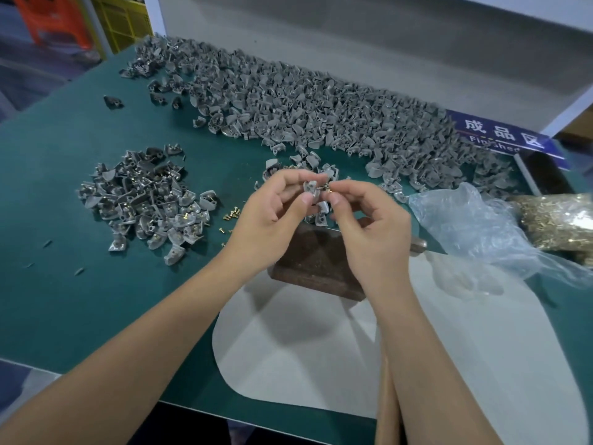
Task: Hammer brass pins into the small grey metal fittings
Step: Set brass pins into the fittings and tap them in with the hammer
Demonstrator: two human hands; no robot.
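Note:
My left hand (272, 213) pinches a small grey metal fitting (310, 188) above the table's middle. My right hand (369, 220) pinches a brass pin (327, 187) right against that fitting. Under both hands lies a dark, rusty metal block (316, 264). A few more fittings (321, 213) sit on the block's far side, partly hidden by my fingers. Loose brass pins (231, 215) lie scattered on the green mat left of my left hand. A hammer's handle end (418, 246) shows to the right of my right wrist.
A huge heap of plain grey fittings (305, 104) covers the back of the green table (64, 300). A smaller pile of fittings with brass pins (144, 203) lies at left. A clear plastic bag (475, 226) of brass pins (558, 220) sits at right. White cloth (305, 354) covers the near edge.

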